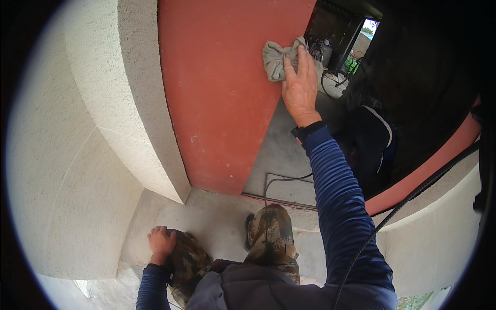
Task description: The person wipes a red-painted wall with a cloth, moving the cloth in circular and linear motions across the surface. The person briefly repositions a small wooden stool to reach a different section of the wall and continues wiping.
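My right hand (pixel 300 85) presses a crumpled grey cloth (pixel 276 62) against the upper free edge of a red door panel (pixel 217 97). Its fingers are spread over the cloth, and part of the cloth reaches past the panel's edge. The panel's surface carries small pale scuffs. Low on the left, my left hand (pixel 161 241) rests over my bent knee in camouflage trousers (pixel 190 246), with nothing seen in it. A dark band circles each wrist.
A rough plastered wall (pixel 131 77) borders the panel on the left. Through the doorway stands a bicycle (pixel 336 82); nearer is a dark shape with pale piping (pixel 381 124), possibly a person. One black cable (pixel 410 201) crosses near my right arm; another thin cable (pixel 288 179) crosses the threshold.
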Demonstrator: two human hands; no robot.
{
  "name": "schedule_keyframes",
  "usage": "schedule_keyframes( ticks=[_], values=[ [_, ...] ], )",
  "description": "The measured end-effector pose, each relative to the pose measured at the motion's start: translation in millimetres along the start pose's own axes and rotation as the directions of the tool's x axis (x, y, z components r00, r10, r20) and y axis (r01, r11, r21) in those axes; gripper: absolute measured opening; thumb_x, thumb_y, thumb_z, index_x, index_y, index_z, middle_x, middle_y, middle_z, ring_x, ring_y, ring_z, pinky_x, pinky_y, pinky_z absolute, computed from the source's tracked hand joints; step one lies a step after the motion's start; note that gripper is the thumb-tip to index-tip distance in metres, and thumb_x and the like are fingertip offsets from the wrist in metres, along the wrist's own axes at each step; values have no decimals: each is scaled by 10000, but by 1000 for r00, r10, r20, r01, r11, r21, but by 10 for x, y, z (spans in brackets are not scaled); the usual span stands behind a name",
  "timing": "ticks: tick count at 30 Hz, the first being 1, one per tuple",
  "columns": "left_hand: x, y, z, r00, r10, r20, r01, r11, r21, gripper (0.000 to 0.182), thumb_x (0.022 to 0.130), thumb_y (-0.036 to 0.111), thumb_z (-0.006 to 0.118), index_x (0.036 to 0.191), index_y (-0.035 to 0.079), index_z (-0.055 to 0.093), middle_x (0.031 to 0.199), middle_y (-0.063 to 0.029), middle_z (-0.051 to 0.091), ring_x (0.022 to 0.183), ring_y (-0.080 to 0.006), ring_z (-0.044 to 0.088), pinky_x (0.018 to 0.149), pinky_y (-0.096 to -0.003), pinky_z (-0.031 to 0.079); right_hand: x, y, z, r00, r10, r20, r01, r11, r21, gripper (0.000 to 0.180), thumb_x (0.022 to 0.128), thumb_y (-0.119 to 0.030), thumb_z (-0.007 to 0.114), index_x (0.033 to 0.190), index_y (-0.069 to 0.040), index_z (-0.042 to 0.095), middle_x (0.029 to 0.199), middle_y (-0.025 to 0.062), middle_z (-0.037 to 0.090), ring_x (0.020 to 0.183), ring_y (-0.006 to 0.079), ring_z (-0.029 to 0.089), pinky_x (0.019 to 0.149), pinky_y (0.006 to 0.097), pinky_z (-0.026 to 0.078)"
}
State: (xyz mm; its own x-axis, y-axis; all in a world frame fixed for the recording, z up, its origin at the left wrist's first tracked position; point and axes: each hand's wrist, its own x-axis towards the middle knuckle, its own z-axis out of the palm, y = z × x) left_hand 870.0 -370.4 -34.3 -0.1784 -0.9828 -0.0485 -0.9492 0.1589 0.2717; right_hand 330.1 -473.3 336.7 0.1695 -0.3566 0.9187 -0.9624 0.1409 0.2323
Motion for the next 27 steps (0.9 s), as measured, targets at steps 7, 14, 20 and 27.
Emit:
schedule_keyframes(
  ticks=[7, 14, 20, 27],
  values=[
    [-20, -30, -28, 1000, -11, -23, 11, 1000, 0, 419, 914, 416, 712, 1167, 88, 771, 1255, -126, 727, 1256, -352, 634, 1077, -518, 479, -790, -280, 113, 982, 68, 176, -69, 998, -2, 579, 845, -25, 773, 1420, -68, 709, 1704, 221, 423, 1561, 419, 427, 1192, 514, 437],
    [-25, -2, -11, 999, -45, -9, 45, 999, 11, 412, 915, 416, 720, 1164, 90, 766, 1271, -132, 726, 1271, -349, 633, 1077, -519, 482, -394, -111, 109, 995, -6, 103, 7, 1000, -9, 605, 809, -51, 822, 1403, -43, 708, 1704, 202, 417, 1568, 403, 414, 1187, 498, 449],
    [-6, 15, -43, 997, -69, 16, 69, 997, 19, 407, 911, 403, 745, 1169, 90, 760, 1281, -143, 726, 1272, -352, 634, 1080, -516, 481, -826, -226, 0, 928, 263, 263, -309, 939, 152, 517, 857, -40, 798, 1367, -37, 715, 1554, 199, 576, 1379, 372, 605, 1117, 439, 526],
    [-26, 2, -48, 997, -70, -12, 70, 998, -6, 433, 912, 392, 739, 1204, 75, 769, 1261, -139, 742, 1261, -343, 655, 1092, -496, 486, -814, -94, 47, 357, 784, 508, -484, -310, 819, 240, 1074, -100, 636, 1260, 39, 695, 1278, 82, 730, 1103, 165, 685, 977, 346, 551]
  ],
)
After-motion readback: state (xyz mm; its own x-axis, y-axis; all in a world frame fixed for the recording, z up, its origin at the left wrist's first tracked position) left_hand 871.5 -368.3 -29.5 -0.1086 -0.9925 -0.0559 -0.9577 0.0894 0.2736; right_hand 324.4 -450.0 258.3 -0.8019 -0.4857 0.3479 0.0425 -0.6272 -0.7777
